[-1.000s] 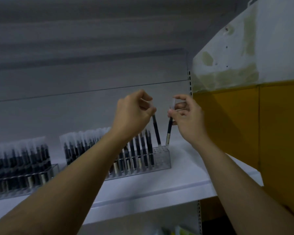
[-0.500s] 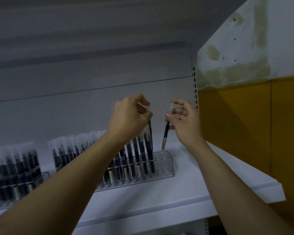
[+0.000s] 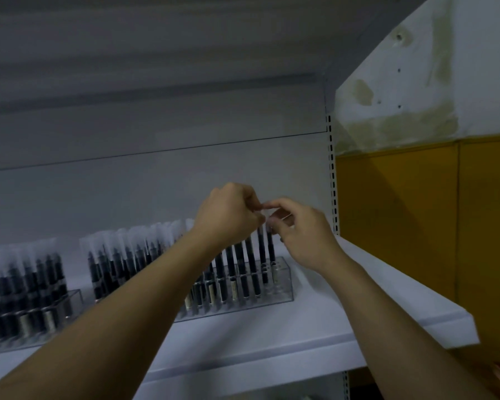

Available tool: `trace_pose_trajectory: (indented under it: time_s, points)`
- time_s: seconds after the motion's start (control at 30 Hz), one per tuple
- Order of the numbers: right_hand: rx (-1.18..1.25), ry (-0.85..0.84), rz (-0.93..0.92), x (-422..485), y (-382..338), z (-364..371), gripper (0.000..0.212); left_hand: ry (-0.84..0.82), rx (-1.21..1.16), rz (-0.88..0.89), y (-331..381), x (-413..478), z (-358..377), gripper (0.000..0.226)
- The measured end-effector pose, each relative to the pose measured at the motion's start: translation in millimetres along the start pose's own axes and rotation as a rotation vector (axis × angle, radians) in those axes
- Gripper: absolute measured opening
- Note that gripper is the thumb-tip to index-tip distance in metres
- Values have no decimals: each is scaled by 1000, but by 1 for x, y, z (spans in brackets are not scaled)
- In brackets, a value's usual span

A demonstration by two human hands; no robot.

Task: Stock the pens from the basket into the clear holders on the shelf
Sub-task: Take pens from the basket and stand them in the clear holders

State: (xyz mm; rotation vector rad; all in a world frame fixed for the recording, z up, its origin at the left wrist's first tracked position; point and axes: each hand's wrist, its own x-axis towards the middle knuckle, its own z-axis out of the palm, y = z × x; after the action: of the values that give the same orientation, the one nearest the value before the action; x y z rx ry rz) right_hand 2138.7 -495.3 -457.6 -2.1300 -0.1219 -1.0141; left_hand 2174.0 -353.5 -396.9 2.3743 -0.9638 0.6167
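Observation:
A clear holder stands on the white shelf, filled with several dark pens in clear sleeves. My left hand pinches the top of a dark pen standing near the holder's right end. My right hand pinches the top of another dark pen, whose lower end sits in the holder just to the right of the first. The two hands nearly touch above the pens. The basket is out of view.
A second clear holder full of dark pens stands at the far left of the shelf. A slotted upright ends the shelf's back panel. A yellow and white wall stands to the right. The shelf's right corner juts out.
Both hands have moved down and closer together. The right hand's pen, earlier held in the air above the holder, now stands in it beside the left hand's pen.

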Motion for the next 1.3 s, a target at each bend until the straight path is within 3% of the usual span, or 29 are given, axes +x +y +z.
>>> trace_pose_trajectory:
  time_s: [0.37, 0.5, 0.63, 0.93, 1.3]
  points:
    - [-184, -171, 60, -8, -7, -8, 51, 92, 87, -31, -4, -9, 6, 21]
    - [-232, -184, 56, -16, -19, -12, 63, 49, 166, -12, -6, -18, 0, 36]
    - [-301, -156, 31, -26, -42, -23, 63, 83, 135, 33, -9, -40, -19, 49]
    - [-304, -163, -79, -75, -105, 5, 59, 187, 202, 141, -24, -122, -64, 45]
    - [-224, -372, -113, -159, -154, 82, 59, 178, 277, 43, -95, -258, -71, 46]
